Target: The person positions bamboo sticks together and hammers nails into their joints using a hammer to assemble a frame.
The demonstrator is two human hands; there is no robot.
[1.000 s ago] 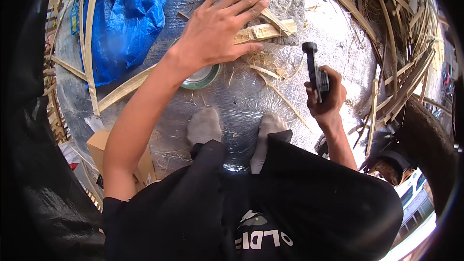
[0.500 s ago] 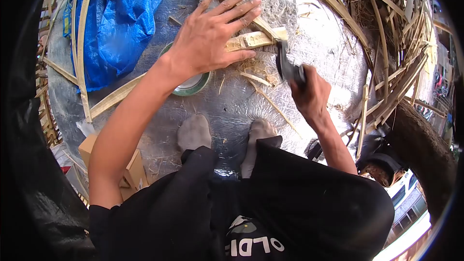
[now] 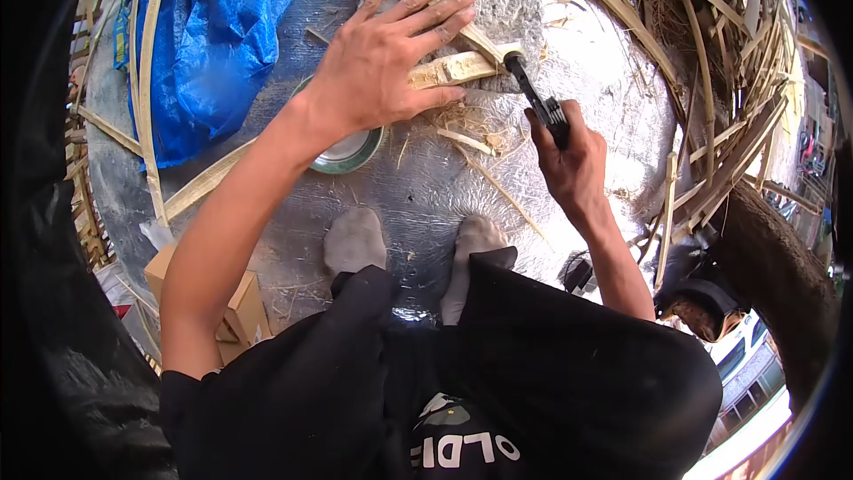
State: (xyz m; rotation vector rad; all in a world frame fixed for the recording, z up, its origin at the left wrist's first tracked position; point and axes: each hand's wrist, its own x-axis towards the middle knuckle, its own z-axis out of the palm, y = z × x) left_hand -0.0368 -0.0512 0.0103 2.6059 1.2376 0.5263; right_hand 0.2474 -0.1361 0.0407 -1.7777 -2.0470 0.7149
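My left hand point(image 3: 378, 58) lies with its fingers spread over a long pale wooden strip point(image 3: 484, 46) and a short notched wood piece point(image 3: 453, 69). Strip and piece cross close to the edge of a rough grey stone block point(image 3: 511, 4). My right hand point(image 3: 576, 164) is closed around the handle of a black hammer point(image 3: 533, 93). Its round head is at the right end of the wood piece, near where the strip crosses it; whether they touch, I cannot tell. Partly under my left wrist sits a round green-rimmed object point(image 3: 351, 156), its rest hidden.
A blue tarp bag point(image 3: 218, 62) lies at the left, with long strips beside it. Piled split strips point(image 3: 720, 62) fill the right, near a thick log point(image 3: 777, 244). A cardboard box point(image 3: 240, 311) stands by my left arm. Shavings point(image 3: 471, 140) litter the silvery floor sheet point(image 3: 418, 187).
The hammer has swung so its handle points more toward me, and its head is sharper in view. My right hand has turned slightly. My left hand stays spread over the wood.
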